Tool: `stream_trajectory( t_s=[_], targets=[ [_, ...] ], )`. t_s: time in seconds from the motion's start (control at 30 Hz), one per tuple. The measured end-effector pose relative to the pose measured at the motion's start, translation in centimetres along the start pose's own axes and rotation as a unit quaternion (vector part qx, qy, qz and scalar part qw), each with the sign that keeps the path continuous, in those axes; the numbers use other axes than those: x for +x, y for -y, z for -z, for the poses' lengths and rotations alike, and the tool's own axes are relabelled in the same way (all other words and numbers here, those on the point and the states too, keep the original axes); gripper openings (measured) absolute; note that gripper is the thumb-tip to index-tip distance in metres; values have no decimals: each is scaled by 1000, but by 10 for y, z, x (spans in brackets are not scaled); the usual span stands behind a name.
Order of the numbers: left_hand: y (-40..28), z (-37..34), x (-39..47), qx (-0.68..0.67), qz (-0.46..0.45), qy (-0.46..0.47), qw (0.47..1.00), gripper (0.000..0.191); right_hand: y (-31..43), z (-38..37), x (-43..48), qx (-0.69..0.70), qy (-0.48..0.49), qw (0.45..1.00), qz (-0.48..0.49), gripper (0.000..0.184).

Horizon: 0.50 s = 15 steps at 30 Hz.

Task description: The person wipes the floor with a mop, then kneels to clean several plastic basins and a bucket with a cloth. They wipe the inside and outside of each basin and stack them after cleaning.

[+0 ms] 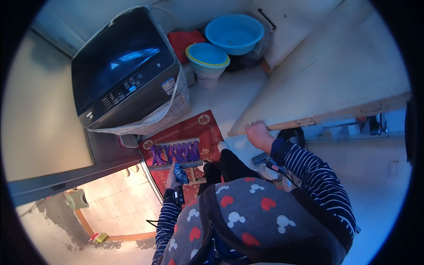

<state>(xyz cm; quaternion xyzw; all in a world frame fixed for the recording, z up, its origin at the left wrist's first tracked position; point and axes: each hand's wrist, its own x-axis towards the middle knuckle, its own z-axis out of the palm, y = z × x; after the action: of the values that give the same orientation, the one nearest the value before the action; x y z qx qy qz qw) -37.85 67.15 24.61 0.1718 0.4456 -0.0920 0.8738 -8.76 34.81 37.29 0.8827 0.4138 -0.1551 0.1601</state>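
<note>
My left hand (173, 177) is closed around a wooden bar of a small folding stool (177, 164), whose seat is woven from purple strips. A bunched cloth with a blue, black and white pattern (181, 173) is in the same hand. The stool is over a red doormat (188, 126). My right hand (259, 134) has its fingers curled over the edge of a white door (318, 86), near its lower corner in the picture. Its fingertips are partly hidden. Both wrists wear small black devices with cables.
A covered top-loading washing machine (122, 73) stands at the upper left. Blue plastic basins (234, 33) sit beyond it, by a red bag (185, 41). At the lower left a doorway opens onto a lit tiled floor (122, 205). Behind the door's edge is a black object (291, 135).
</note>
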Motion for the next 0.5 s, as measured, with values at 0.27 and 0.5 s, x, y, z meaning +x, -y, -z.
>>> stream_trajectory(
  t_s=[0.27, 0.5],
  targets=[
    [-8, -48, 35, 7, 60, 9, 998, 41, -38, -34, -104, 70, -10, 994, -87, 18],
    [-3, -98, 85, 53, 89, -59, 993, 40, -78, -65, -172, 94, -24, 977, -191, 14]
  ],
)
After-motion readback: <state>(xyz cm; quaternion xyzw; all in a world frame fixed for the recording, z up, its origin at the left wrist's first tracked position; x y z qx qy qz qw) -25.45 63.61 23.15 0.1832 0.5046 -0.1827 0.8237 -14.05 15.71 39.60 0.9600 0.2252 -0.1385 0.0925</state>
